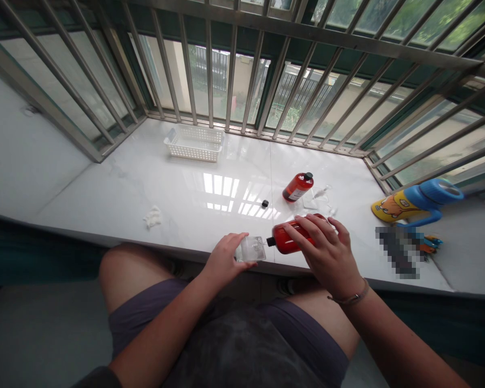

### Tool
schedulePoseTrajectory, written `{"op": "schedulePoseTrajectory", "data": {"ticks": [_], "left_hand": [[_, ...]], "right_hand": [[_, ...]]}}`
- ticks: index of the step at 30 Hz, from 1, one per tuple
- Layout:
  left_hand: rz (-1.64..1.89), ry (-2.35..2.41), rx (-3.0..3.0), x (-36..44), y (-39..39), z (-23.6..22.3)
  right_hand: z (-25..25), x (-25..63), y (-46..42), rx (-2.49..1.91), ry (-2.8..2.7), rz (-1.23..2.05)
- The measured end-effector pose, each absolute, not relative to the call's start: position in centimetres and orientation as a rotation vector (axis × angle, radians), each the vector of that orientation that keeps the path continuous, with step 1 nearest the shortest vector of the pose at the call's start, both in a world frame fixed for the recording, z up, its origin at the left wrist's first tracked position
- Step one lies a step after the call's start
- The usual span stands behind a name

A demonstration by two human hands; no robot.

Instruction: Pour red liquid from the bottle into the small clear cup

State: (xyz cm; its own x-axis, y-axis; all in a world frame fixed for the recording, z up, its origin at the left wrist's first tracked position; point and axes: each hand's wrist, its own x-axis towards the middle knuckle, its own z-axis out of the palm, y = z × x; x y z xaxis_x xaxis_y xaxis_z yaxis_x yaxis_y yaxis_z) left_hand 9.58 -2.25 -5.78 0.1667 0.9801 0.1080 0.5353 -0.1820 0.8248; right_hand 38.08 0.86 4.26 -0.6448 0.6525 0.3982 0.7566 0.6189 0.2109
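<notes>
My right hand (327,253) is wrapped round a red bottle (288,237), tipped on its side with its black neck pointing left. Just left of that neck, a small clear square container (253,249) is gripped between the thumb and fingers of my left hand (226,256). The container's mouth faces the bottle; I cannot make out how much liquid is in it. Behind them, a second red bottle (298,187) with a black cap and a white label stands on the white ledge (178,199). A small black cap (265,203) lies to its left.
Clear plastic items (319,198) lie right of the standing bottle. A white perforated basket (196,144) sits near the window bars (230,70). At left is a crumpled white tissue (152,216). A yellow and blue tumbler (416,199) stands at right, beside a blurred-out object (396,253).
</notes>
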Motion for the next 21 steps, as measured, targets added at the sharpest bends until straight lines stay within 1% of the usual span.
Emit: {"op": "schedulePoseTrajectory", "data": {"ticks": [21], "left_hand": [[0.892, 1.442, 1.825, 9.55, -2.25, -5.99]], "right_hand": [[4.18, 38.04, 0.6, -1.111, -2.599, -0.547]]}}
